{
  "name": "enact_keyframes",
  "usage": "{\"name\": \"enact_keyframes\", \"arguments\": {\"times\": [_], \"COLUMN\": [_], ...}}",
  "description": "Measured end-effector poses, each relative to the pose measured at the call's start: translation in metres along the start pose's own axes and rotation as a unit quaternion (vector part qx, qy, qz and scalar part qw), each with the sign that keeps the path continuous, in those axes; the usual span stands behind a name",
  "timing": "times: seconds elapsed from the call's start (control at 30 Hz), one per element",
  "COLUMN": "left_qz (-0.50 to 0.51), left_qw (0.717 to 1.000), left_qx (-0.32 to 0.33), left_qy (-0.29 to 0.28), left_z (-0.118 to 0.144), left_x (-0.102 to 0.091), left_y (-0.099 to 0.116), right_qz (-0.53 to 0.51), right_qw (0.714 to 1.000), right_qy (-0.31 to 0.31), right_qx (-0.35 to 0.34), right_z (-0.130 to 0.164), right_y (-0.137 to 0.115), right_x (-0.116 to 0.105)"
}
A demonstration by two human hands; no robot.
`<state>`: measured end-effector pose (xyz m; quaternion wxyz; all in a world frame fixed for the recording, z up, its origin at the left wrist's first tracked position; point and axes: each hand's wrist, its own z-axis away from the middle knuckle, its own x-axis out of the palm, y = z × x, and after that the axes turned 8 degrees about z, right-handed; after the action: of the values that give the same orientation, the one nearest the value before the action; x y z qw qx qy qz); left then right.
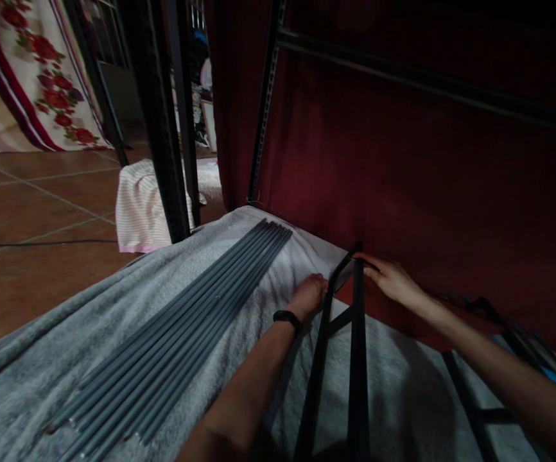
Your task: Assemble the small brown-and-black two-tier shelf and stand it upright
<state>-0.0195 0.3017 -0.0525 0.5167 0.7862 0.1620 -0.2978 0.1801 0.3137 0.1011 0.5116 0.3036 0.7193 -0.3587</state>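
A black metal frame (355,346) with two long bars and a cross brace lies on a grey towel (114,308). My left hand (309,292) rests curled beside the frame's left bar near its far end, a black band on the wrist. My right hand (388,277) touches the far end of the frame's right bar, close against a dark red cloth wall (403,160). Whether either hand grips the frame is hard to tell in the dim light.
Several long grey rods (186,333) lie side by side on the towel, left of my hands. Black upright posts (162,128) stand behind. A pink striped cloth (138,205) sits on the tiled floor (32,224). More black bars (499,321) lie at the right.
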Motion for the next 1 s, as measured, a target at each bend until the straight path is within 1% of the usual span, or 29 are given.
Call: {"name": "enact_keyframes", "arguments": {"times": [0.13,0.37,0.5,0.57,0.7,0.77,0.87,1.0], "left_qz": [0.017,0.026,0.037,0.044,0.055,0.06,0.06,0.03], "left_qw": [1.0,1.0,0.999,0.999,0.998,0.998,0.998,0.999], "left_qx": [0.024,-0.003,0.018,0.028,0.011,0.002,0.002,0.014], "left_qy": [0.003,0.013,-0.001,0.001,0.02,0.014,-0.001,0.004], "left_z": [0.002,0.002,0.003,0.003,0.001,0.002,0.004,0.006], "left_x": [0.002,-0.001,-0.001,0.0,-0.003,-0.006,-0.008,-0.006], "left_y": [0.0,-0.004,-0.001,0.0,-0.005,-0.007,-0.004,0.004], "right_qz": [-0.005,-0.007,-0.007,-0.006,-0.01,-0.012,-0.009,-0.002], "right_qw": [1.0,1.0,1.0,1.0,1.0,1.0,1.0,1.0], "right_qy": [0.007,0.014,0.016,0.015,0.009,0.008,0.006,0.005], "right_qx": [-0.004,-0.014,-0.021,-0.02,-0.017,-0.016,-0.013,-0.011], "right_z": [0.0,0.0,0.0,0.0,-0.001,-0.001,-0.002,-0.001], "right_y": [-0.002,-0.004,-0.004,-0.004,-0.007,-0.008,-0.009,-0.01], "right_x": [0.0,0.0,0.0,0.0,-0.002,-0.002,-0.001,-0.001]}}
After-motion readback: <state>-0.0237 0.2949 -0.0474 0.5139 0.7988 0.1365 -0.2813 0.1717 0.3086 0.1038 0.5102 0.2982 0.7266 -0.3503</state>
